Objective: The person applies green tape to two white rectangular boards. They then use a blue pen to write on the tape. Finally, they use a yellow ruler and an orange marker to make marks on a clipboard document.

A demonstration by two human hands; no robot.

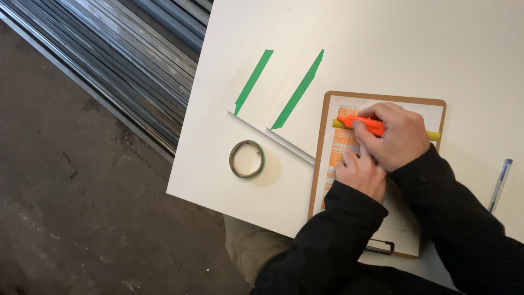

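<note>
An orange highlighter (362,124) is gripped in the right hand (396,136), its fingers curled tightly round the barrel, with the tip pointed toward the left side of a printed sheet (344,143) partly shaded in orange; the sheet is held on a brown clipboard (319,164), whose metal clip (380,247) lies at the near edge, close to the person's body; the left hand (361,173) is pressed flat on the sheet just below the right hand, nothing being grasped in it, and the two hands are seen touching; a yellow bar (434,135), whose kind cannot be told, is seen across the sheet under the right hand, both ends showing; the clipboard is set on a white table (229,180), near its front edge; a roll of green tape (246,159) is laid just left of the clipboard, apart from it, not far from the table's left edge; two strips of green tape (298,90) are stuck on a white panel (284,76) beyond the roll; a blue pen (500,184) is laid at the far right; open tabletop is left beyond the clipboard; dark floor (82,218) and metal rails (125,49) are seen past the left edge.
</note>
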